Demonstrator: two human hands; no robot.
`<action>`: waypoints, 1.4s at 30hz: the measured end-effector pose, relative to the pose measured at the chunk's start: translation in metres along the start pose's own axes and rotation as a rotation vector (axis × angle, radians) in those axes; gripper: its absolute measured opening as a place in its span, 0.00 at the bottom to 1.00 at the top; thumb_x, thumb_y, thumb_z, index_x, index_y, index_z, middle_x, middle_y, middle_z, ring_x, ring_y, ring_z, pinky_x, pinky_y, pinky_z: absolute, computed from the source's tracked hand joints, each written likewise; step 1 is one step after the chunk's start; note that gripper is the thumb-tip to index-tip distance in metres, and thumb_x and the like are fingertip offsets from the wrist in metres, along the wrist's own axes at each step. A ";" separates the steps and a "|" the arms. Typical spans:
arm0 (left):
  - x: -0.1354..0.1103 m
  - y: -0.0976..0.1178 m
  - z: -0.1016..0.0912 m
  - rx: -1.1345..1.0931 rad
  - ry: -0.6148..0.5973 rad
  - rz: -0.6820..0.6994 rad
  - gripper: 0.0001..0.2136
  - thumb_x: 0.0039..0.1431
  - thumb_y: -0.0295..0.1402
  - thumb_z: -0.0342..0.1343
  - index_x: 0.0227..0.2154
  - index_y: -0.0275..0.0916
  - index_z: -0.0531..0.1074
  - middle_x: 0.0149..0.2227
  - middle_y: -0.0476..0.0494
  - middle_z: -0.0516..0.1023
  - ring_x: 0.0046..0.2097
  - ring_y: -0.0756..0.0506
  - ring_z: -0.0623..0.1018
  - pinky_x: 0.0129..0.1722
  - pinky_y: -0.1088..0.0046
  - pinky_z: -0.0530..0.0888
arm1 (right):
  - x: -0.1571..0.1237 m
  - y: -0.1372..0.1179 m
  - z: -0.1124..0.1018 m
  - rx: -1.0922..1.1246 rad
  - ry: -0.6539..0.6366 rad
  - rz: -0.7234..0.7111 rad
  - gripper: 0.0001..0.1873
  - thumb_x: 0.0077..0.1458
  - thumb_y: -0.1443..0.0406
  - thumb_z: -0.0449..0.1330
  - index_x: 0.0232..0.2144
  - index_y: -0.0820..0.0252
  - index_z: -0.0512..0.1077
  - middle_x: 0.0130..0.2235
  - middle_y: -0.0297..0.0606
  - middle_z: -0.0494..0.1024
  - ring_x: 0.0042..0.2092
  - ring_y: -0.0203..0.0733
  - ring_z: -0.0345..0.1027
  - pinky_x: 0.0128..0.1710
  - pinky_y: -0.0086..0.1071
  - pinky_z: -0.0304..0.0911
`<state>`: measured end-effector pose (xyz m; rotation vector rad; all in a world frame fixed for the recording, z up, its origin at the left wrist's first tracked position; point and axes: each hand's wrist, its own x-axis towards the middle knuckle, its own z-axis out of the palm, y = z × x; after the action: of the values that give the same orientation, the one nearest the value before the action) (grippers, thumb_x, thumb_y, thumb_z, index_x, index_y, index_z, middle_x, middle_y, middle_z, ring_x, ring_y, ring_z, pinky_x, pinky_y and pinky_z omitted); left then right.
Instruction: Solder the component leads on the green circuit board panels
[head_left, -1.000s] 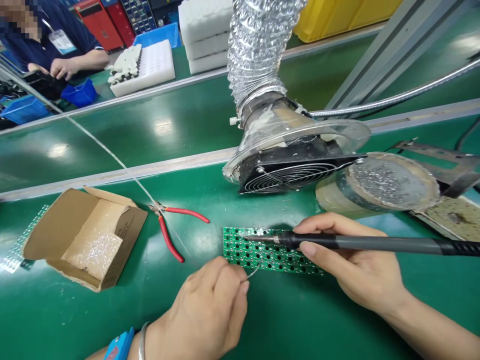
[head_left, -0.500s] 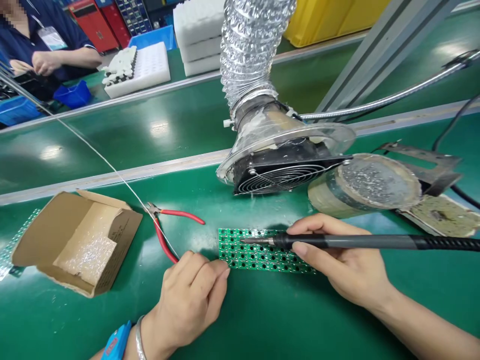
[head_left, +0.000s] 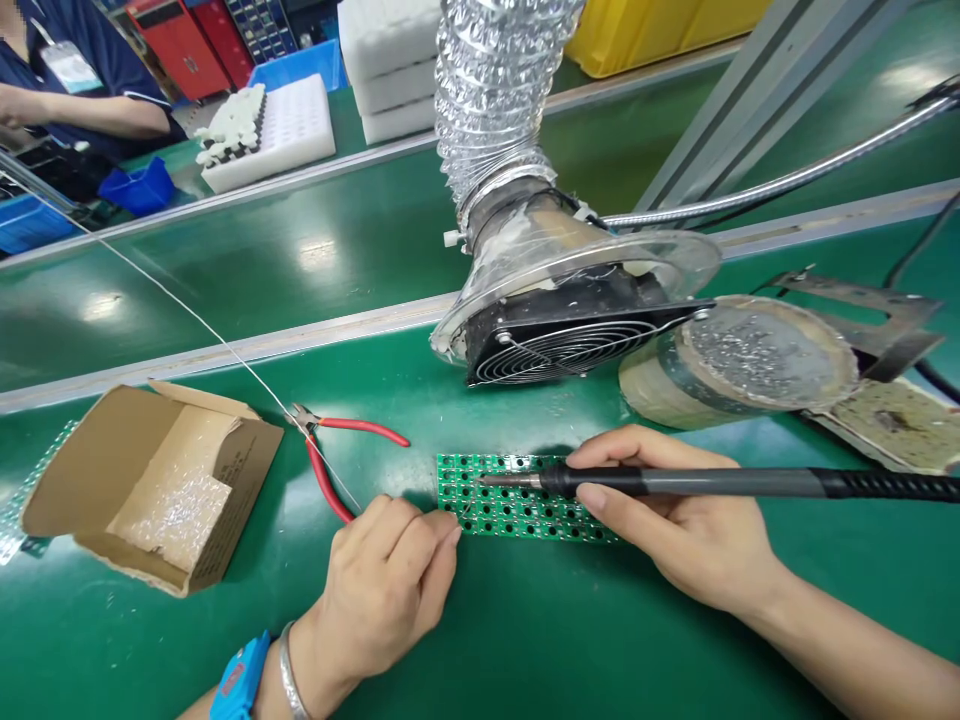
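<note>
My right hand (head_left: 682, 525) grips a soldering iron (head_left: 697, 482) like a pen. Its tip lies over the left part of a green circuit board (head_left: 525, 522) with rows of black round holes. My left hand (head_left: 390, 590) is closed at the board's lower left corner, pinching solder wire (head_left: 217, 333) that comes in from the upper left. A short end of it seems to poke out past the fingertips over the board. Beyond this hand lie red-handled cutters (head_left: 364, 429), jaws pointing away, with the wire crossing over them.
An open cardboard box (head_left: 232, 490) with small clear pieces stands at left. A fume extractor fan (head_left: 570, 350) hangs low behind the board. To its right are a round tin (head_left: 765, 350) and a metal iron stand (head_left: 892, 325). Across the bench a person (head_left: 97, 110) works.
The soldering iron's tip has shifted very slightly left over the board. A wire end now shows past my left fingertips. The co-worker's hands have moved left.
</note>
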<state>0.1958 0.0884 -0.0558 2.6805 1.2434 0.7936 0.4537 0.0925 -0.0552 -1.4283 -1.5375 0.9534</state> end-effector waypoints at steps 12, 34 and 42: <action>0.004 0.005 0.003 -0.013 -0.006 0.037 0.04 0.59 0.25 0.57 0.37 0.37 0.72 0.25 0.50 0.69 0.27 0.49 0.66 0.25 0.72 0.62 | 0.001 0.008 -0.010 0.056 0.014 0.022 0.01 0.54 0.65 0.62 0.31 0.56 0.73 0.22 0.32 0.72 0.20 0.34 0.61 0.17 0.29 0.56; 0.009 0.010 0.000 -0.104 -0.006 -0.019 0.05 0.59 0.24 0.57 0.38 0.37 0.72 0.26 0.49 0.70 0.28 0.50 0.68 0.27 0.73 0.65 | -0.004 0.026 -0.021 0.304 0.072 0.042 0.04 0.55 0.61 0.64 0.33 0.53 0.75 0.23 0.32 0.73 0.22 0.36 0.61 0.19 0.30 0.55; 0.025 0.032 0.006 -0.067 -0.078 0.081 0.02 0.60 0.25 0.55 0.34 0.38 0.70 0.26 0.49 0.70 0.27 0.48 0.65 0.24 0.70 0.63 | -0.014 0.051 -0.011 0.437 0.136 0.020 0.07 0.54 0.59 0.65 0.34 0.53 0.75 0.24 0.34 0.72 0.25 0.40 0.62 0.22 0.33 0.53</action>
<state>0.2339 0.0859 -0.0414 2.6951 1.0783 0.7185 0.4839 0.0826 -0.0990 -1.1686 -1.1310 1.1004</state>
